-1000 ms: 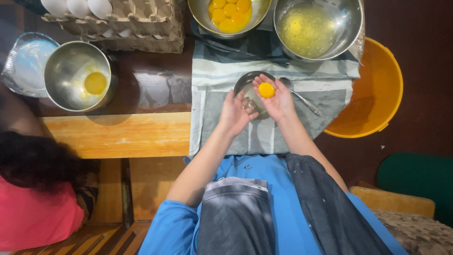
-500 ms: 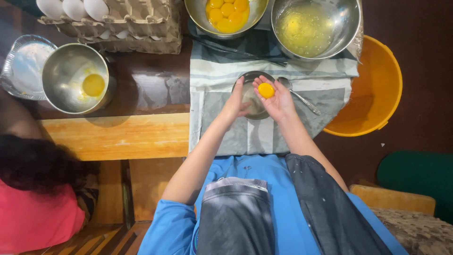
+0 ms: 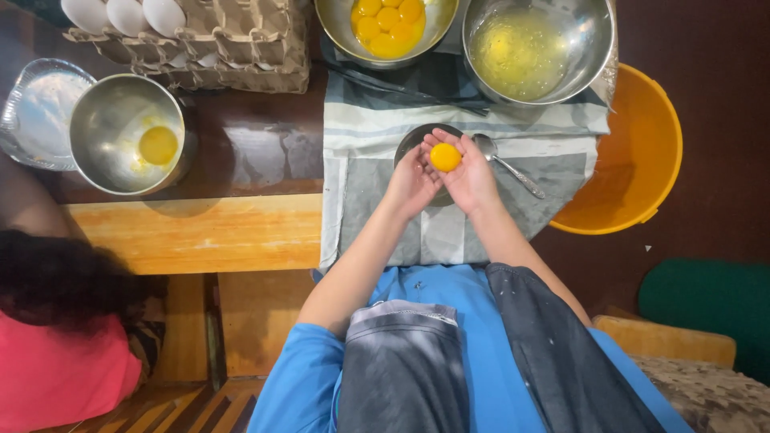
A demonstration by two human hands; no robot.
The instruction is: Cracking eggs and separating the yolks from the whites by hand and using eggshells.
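Since the earlier frames the two hands have crept slightly up toward the far bowls, the yolk staying cupped between them; the rest of the desk (image 3: 241, 156) is unchanged. Landmark: the small dark bowl (image 3: 413, 143) on the striped cloth (image 3: 377, 128). The right hand (image 3: 469, 178) is directly over that bowl, palm up, fingers (image 3: 443, 141) curled loosely around an egg yolk (image 3: 445, 157), which rests whole in the cupped palm; grip is a soft cradle, not a pinch. The left hand (image 3: 411, 183) is pressed against the right at the bowl's left-near edge, fingers partly curled, supporting from the side; cannot tell whether it touches the yolk itself. A metal spoon (image 3: 501, 163) lies just right of the small bowl, handle angled away to the right. Beyond the small bowl, up and slightly left: a steel bowl of yolks (image 3: 387, 24). Beyond and right: a steel bowl of egg whites (image 3: 533, 50). Far right of the small bowl, off the desk edge: an orange bucket (image 3: 634, 152). Well left of the small bowl: a steel bowl with one yolk (image 3: 128, 132), and past it a clear plastic tray (image 3: 36, 112). Up-left: a cardboard egg carton (image 3: 208, 40) with white eggs (image 3: 124, 14). Another person in a red top (image 3: 56, 377) sits at lower left.
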